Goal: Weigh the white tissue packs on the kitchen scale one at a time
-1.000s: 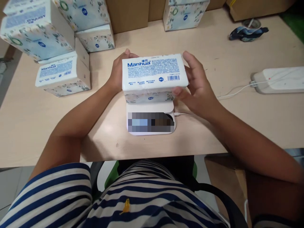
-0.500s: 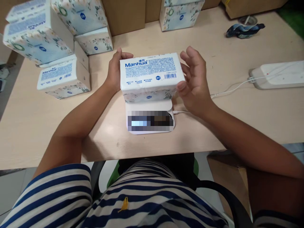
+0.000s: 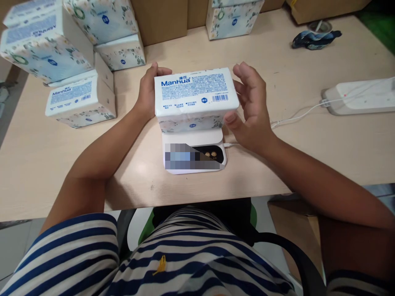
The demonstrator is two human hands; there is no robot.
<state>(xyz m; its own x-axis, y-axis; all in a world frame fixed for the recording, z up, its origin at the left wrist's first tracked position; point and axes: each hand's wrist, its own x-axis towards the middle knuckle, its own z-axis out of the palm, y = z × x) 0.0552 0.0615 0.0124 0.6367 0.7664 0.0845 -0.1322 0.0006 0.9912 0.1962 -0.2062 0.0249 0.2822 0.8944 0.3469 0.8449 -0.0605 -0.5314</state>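
A white soft pack of tissues with blue "Manhua" print and a floral side rests on a small white scale, its printed face up. My left hand lies along the pack's left end, with fingers reaching round behind it; part of them is hidden. At the right end, my right hand is curved around the pack. Its thumb lies at the front corner and its upper fingers stand partly off the surface. The scale's display is blurred out; gold round buttons show beside it.
Several more tissue packs are stacked at the left, and others stand at the back. A white cable runs from the scale toward a power strip. A dark blue crumpled item lies at the back right. Cardboard stands behind.
My right thumb has moved slightly in and down, against the pack's front corner. The view has shifted a little; pack and left hand keep their places. More of the scale's buttons shows.
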